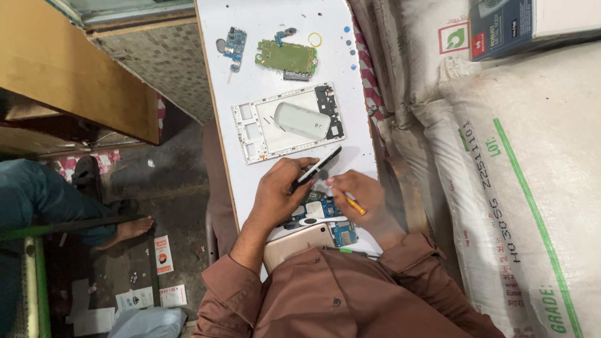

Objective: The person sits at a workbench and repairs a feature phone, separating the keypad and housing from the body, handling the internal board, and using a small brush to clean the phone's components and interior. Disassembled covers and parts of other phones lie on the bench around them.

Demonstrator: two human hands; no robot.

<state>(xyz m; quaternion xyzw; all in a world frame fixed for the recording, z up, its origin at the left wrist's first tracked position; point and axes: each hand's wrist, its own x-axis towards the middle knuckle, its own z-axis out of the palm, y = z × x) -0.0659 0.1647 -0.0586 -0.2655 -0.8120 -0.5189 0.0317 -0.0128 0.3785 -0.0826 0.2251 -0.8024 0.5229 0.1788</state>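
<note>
- The left hand (278, 191) grips a slim dark phone part (319, 165) by its lower end, fingers wrapped round it — the piece tilts up and away from the hand, over the white surface (275, 100).
- The right hand (363, 200) is closed on a small yellow-handled tool (354, 204), its fingertips bunched just beside the lower end of the phone part.
- Under and between both hands lies a blue circuit board (320, 209) with a metal shield; nearer the person's body than the hands, touching it, rests a gold phone back (299, 243).
- Just beyond the hands lies a white phone frame (255, 133), and a white oval cover (302, 120) sits on top of it.
- Farther beyond — at the far end of the surface — lie a green circuit board (287, 57), a small blue board (235, 44) and a yellow ring (315, 39).
- To the right of the right hand, white woven sacks (501, 156) are stacked against the surface.
</note>
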